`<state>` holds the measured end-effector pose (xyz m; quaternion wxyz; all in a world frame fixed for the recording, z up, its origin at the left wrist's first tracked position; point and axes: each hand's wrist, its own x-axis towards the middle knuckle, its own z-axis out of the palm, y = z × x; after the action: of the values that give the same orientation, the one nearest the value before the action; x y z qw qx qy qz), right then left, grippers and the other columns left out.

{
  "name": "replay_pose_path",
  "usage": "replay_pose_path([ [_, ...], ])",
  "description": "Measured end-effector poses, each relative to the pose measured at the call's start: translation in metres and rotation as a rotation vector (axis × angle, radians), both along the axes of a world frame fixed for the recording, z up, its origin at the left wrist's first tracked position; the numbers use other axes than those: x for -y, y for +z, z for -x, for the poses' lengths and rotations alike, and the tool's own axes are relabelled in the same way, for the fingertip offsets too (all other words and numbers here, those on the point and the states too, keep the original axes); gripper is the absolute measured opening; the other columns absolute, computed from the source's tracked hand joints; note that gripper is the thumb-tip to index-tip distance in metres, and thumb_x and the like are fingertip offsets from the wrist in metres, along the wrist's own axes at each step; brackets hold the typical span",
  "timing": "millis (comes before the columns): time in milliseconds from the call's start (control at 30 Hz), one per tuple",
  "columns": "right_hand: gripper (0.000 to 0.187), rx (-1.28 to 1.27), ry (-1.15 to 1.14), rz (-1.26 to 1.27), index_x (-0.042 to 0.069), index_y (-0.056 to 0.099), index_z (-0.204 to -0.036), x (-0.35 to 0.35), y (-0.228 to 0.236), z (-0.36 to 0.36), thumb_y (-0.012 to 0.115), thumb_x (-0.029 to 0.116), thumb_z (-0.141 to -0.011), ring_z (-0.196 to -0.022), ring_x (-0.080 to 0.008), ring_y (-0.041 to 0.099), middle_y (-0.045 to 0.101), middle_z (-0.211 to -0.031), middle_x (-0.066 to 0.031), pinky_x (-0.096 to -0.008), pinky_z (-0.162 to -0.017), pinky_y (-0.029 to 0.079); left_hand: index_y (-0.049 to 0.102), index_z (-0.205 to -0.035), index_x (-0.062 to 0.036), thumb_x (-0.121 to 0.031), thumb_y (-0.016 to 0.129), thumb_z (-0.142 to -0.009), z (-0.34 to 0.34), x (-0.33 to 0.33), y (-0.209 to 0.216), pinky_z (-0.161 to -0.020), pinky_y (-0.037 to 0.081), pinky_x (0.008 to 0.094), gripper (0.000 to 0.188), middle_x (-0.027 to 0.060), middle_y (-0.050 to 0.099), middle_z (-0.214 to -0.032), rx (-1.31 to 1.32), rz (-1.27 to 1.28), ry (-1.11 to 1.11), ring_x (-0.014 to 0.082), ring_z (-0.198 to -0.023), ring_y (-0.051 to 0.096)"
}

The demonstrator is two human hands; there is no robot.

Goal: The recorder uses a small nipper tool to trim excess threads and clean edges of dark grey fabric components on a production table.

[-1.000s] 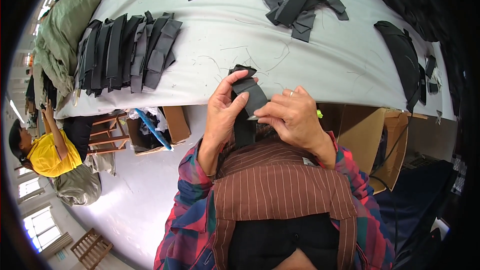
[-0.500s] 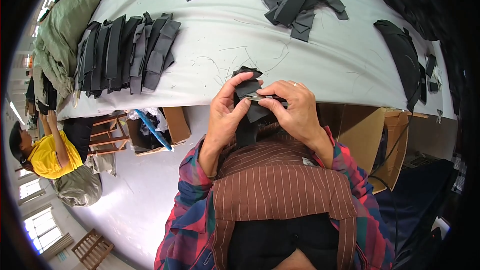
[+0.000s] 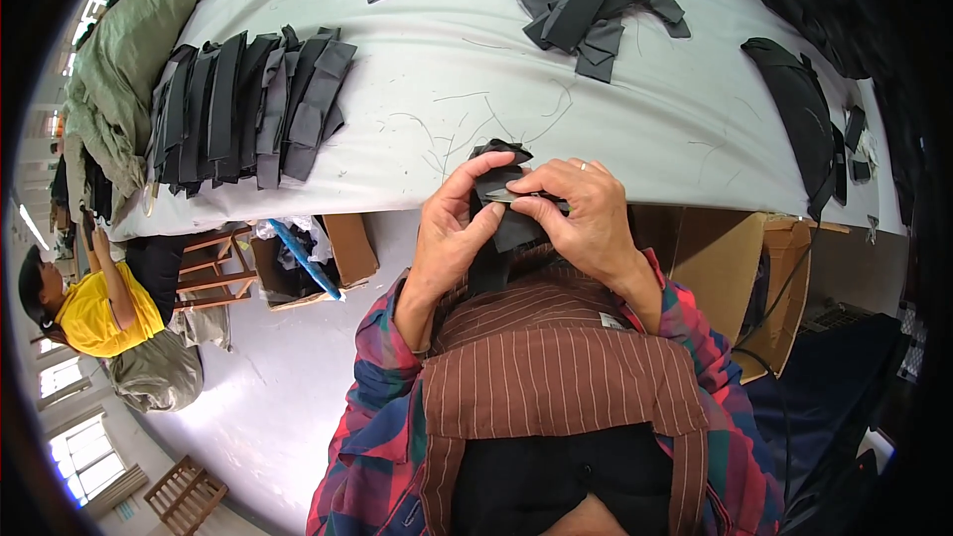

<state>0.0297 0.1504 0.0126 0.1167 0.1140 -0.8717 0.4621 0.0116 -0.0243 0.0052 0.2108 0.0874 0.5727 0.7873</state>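
Note:
At the table's near edge my left hand is closed on a folded black fabric strip, thumb in front and forefinger stretched along its top. The strip's lower end hangs down before my apron. My right hand pinches small metal thread snips between thumb and fingers, its other fingers curled. The silver pointed tip lies against the strip, close to my left thumb. Most of the snips is hidden in my right fingers, so I cannot tell whether the blades are parted.
A row of dark fabric strips lies at left on the white-covered table, with a loose heap of strips at the back. Loose threads lie ahead. Cardboard boxes stand below. A person in yellow works at far left.
The upper end of the fabric strip has folded lower and shifted slightly right. My left forefinger has come down a little, and the snips' tip shows more clearly, pointing left.

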Motion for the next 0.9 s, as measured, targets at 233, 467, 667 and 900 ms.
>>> replay_pose_path([
  [233, 0.013, -0.009, -0.005, -0.012, 0.009, 0.069, -0.084, 0.001, 0.001, 0.001, 0.074, 0.011, -0.072, -0.069, -0.0227, 0.058, 0.066, -0.076, -0.0040, -0.0335, -0.068, 0.041, 0.050, -0.129, 0.0003, 0.006, 0.052, -0.083, 0.001, -0.001, 0.000, -0.095, 0.042, 0.0263, 0.047, 0.0074, 0.058, -0.118, -0.004, 0.006, 0.003, 0.0122, -0.108, 0.054],
  [467, 0.011, 0.010, -0.033, 0.103, 0.011, 0.068, -0.083, -0.003, 0.001, 0.002, 0.073, 0.016, -0.075, -0.066, -0.0222, 0.058, 0.067, -0.076, -0.0023, -0.0331, -0.064, 0.040, 0.052, -0.125, 0.0008, 0.006, 0.049, -0.080, 0.000, 0.002, -0.002, -0.093, 0.045, 0.0269, 0.046, 0.0084, 0.060, -0.114, 0.089, -0.087, 0.044, 0.0128, -0.104, 0.057],
  [667, 0.012, 0.102, -0.071, 0.087, 0.008, 0.068, -0.087, -0.014, 0.009, -0.006, 0.071, 0.015, -0.077, -0.071, -0.0235, 0.061, 0.067, -0.078, -0.0054, -0.0326, -0.067, 0.043, 0.048, -0.125, 0.0014, 0.001, 0.045, -0.077, 0.003, 0.005, -0.003, -0.073, 0.057, 0.0333, 0.047, 0.0242, 0.062, -0.110, 0.041, -0.068, 0.085, 0.0246, -0.081, 0.067],
  [900, 0.012, 0.082, -0.082, 0.024, 0.010, 0.067, -0.084, -0.012, 0.005, -0.006, 0.070, 0.020, -0.078, -0.070, -0.0238, 0.061, 0.068, -0.079, -0.0031, -0.0337, -0.064, 0.040, 0.051, -0.122, 0.0011, 0.005, 0.044, -0.079, 0.005, 0.005, 0.000, -0.085, 0.054, 0.0315, 0.044, 0.0181, 0.063, -0.111, 0.066, -0.108, 0.040, 0.0194, -0.099, 0.063],
])
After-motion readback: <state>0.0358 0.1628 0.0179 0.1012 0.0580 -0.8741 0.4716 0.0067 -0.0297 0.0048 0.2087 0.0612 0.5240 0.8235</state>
